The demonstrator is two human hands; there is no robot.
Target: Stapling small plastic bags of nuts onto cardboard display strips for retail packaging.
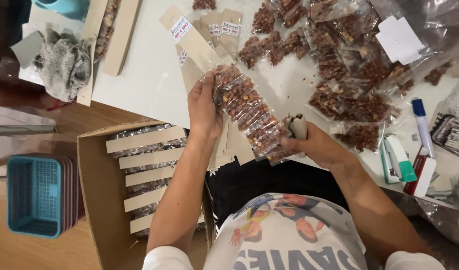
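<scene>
Left hand (203,107) grasps nut packet (249,112); right hand (314,145) clenched on small stapler (297,126) at its lower end. Cardboard box (97,200) below left hand; loose packets (339,75) crowd desk (149,75) beyond.

Left hand (203,107) is gripping the top of a clear nut packet (249,112), right hand (309,142) is pinching the bottom end while holding a small stapler (296,126). More packets are sitting in the cardboard box (97,200), and loose ones are lying on the white table (149,75).
</scene>
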